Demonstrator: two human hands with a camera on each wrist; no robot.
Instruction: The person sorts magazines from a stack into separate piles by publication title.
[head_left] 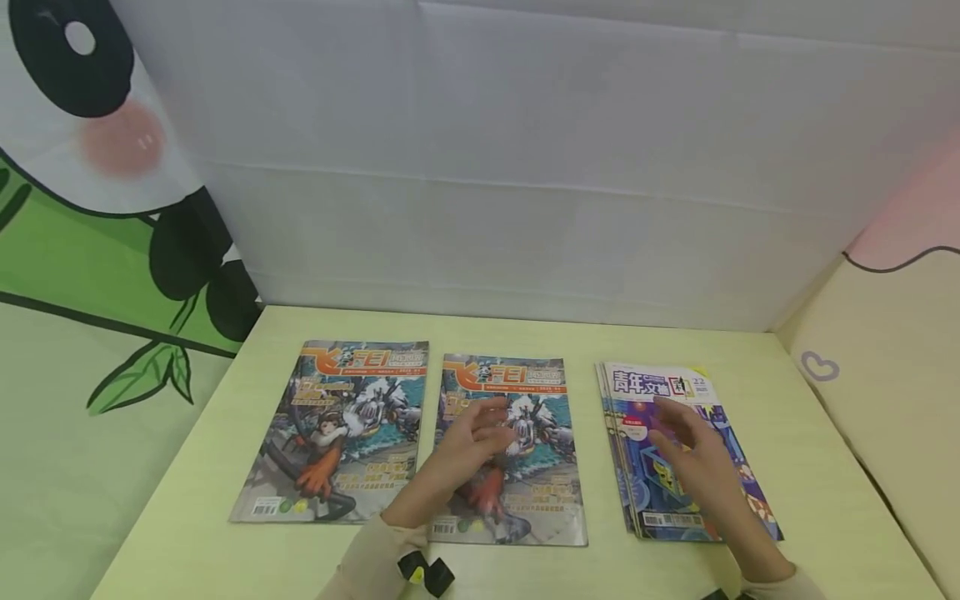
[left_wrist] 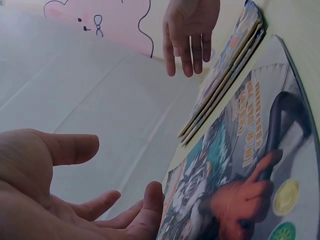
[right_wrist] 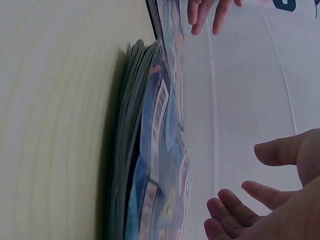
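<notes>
Over the middle magazine (head_left: 517,500), my left hand (head_left: 472,442) hovers with its fingers loosely bent and nothing in them. In the left wrist view a gap shows between the thumb and the fingers (left_wrist: 150,210), and the magazine's cover (left_wrist: 240,190) lies beside them. My right hand (head_left: 697,458) is above a stack of magazines (head_left: 645,467) with a purple and blue top cover, holding nothing. From the right wrist, the stack's layered edges (right_wrist: 127,135) are visible, with the hand (right_wrist: 285,200) apart from it.
Another magazine (head_left: 337,433), with the same cover as the middle one, lies at the left on the pale yellow table (head_left: 517,333). A white sheet (head_left: 517,167) rises behind the table. Cartoon-printed panels stand at the left (head_left: 112,250) and right (head_left: 885,350).
</notes>
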